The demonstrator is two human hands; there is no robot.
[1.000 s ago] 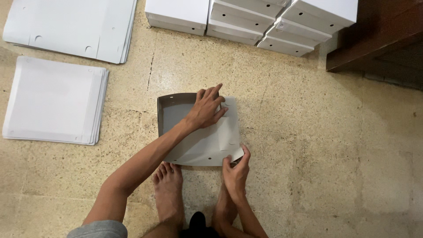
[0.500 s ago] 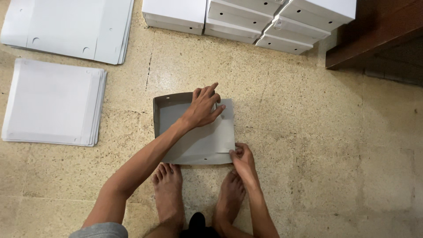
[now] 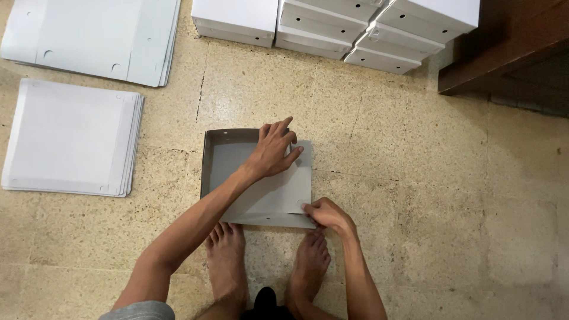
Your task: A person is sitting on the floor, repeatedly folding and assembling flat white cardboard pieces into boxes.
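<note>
Grey cardboard, partly folded into a shallow box tray (image 3: 261, 195), lay on the speckled beige terrazzo floor (image 3: 444, 195) directly ahead of the person's two bare feet (image 3: 228, 261). Its left and far walls stood upright, while the right and near sides lay flatter. The left hand (image 3: 274, 149) pressed flat on the tray's far right part, fingers spread and straight, its grip apart and clamped on nothing, the palm simply bearing down on the cardboard. The right hand (image 3: 327, 214) sat at the tray's near right corner, fingers curled together and pinching a small flap or tab of the cardboard there; the exact hold under the fingertips was too small to tell. Both forearms reached out from the bottom edge of the view, the left one crossing over the tray's near edge. To the left, well apart from the tray, a stack of flat white cardboard blanks (image 3: 68, 139) rested on the floor, and beyond it lay a second, larger stack of flat white sheets with round holes (image 3: 95, 35). Along the far side stood a row of finished white boxes with lids (image 3: 332, 24), packed close together. A dark brown wooden piece of furniture (image 3: 510, 53) filled the far right corner.
</note>
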